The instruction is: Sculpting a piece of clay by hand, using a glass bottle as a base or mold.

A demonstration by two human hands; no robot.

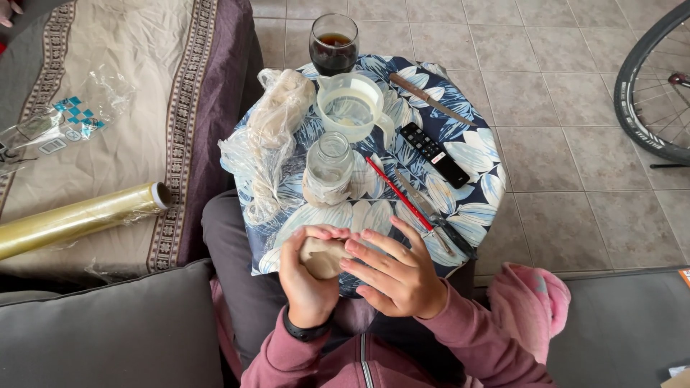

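Note:
My left hand point(305, 276) cups a pale beige lump of clay point(321, 256) at the near edge of a small round table covered with a blue and white leaf-print cloth point(467, 154). My right hand point(395, 271) presses on the lump from the right, its fingers spread over it. Just beyond the hands stands a clear glass jar point(329, 169). To its left lies a clear plastic bag holding more pale clay point(272, 133).
On the cloth: a translucent plastic jug point(353, 108), a glass of dark drink point(333, 44), a black remote point(434, 154), a knife point(430, 98), a red pencil point(397, 191) and metal tools point(431, 218). A roll of cling film point(79, 218) lies left. A bicycle wheel point(650, 82) stands right.

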